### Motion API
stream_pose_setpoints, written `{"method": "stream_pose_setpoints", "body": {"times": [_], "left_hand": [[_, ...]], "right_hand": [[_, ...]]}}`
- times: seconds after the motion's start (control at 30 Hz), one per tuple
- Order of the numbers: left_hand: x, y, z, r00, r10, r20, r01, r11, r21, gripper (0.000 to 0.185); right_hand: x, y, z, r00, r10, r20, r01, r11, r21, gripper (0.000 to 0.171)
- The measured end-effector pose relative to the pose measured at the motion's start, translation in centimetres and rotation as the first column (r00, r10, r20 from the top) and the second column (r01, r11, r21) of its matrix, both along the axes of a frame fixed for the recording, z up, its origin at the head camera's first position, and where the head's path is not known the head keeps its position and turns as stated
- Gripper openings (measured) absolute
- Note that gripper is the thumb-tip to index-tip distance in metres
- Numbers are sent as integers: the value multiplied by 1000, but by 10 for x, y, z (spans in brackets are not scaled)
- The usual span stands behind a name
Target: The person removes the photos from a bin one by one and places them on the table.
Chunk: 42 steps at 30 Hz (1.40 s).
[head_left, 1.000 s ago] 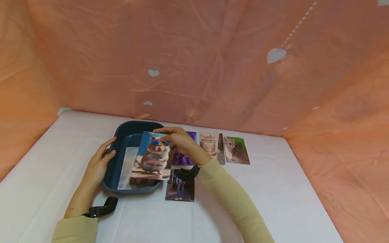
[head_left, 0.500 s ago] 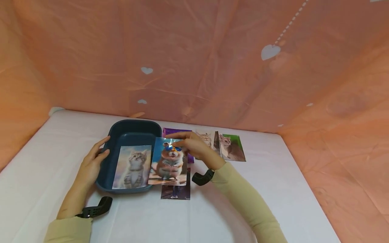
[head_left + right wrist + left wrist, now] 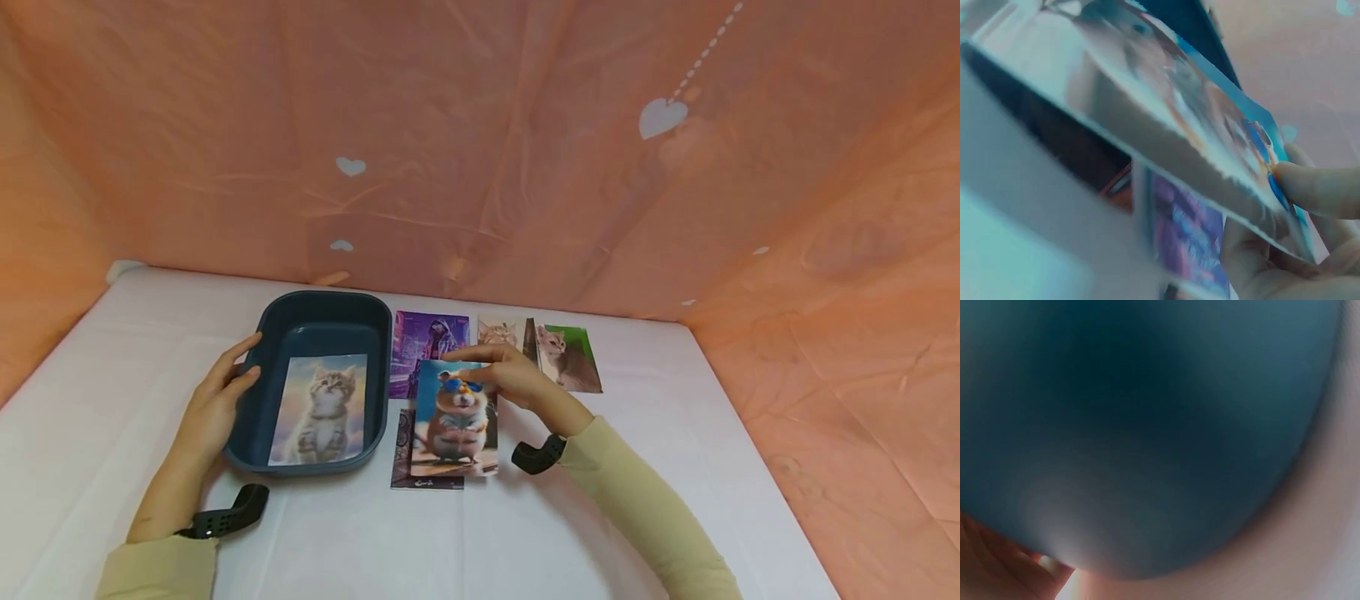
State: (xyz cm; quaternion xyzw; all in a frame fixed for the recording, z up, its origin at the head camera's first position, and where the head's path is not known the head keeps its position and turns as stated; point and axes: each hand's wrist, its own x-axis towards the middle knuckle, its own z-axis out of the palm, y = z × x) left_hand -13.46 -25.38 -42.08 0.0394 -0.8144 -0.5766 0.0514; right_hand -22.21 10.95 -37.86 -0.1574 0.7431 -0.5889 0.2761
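My right hand (image 3: 517,379) pinches the top right corner of a photo print (image 3: 453,421) of a hamster in blue sunglasses. The right wrist view shows the thumb on the print's (image 3: 1204,106) face and the other fingers behind it. In the head view the print overlaps a dark photo (image 3: 403,467) to the right of a dark blue tray (image 3: 330,321). Inside the tray lies a kitten photo (image 3: 322,408), face up. My left hand (image 3: 213,408) touches the tray's left side, with fingers extended at the rim; the left wrist view is mostly filled by the blurred tray (image 3: 1147,456).
Behind the held print lies a purple photo (image 3: 412,350) of a hooded figure. Farther right are a photo of a light orange cat (image 3: 495,332) and a cat photo with a green background (image 3: 573,362). An orange cloth (image 3: 450,167) with hearts hangs behind the white table (image 3: 637,467).
My right hand has carried the hamster print rightward from over the tray, uncovering the kitten photo. My left hand stays at the tray's side. The head view has shifted slightly.
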Motion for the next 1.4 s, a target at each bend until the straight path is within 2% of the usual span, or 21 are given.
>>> {"method": "stream_pose_setpoints", "body": {"times": [0.4,0.73,0.93,1.07,1.23,1.4], "left_hand": [[4,1,1,1000,-2,-5,2,1000,29,51],[6,0,0,1000,3,3,-3,1000,25,51],[7,-1,-2,1000,10,-6,-10,1000,-8,50],[7,-1,-1,1000,11,-2,-11,1000,-4,50],[8,0,1,1000,11,8,-11,1000,11,51],[8,2,0,1000,19,-4,-19,1000,-3,50]], "right_hand": [[9,43,-14,1000,-14,22,14,1000,9,40],[13,64,-19,999,-28,46,29,999,-21,39],[16,75,-22,998,-28,48,27,1000,11,40],[18,76,-26,998,-61,-13,62,994,88,35],[21,73,-31,985,-131,-107,151,969,196,30],[23,71,-35,975,-131,-181,173,955,243,30]]}}
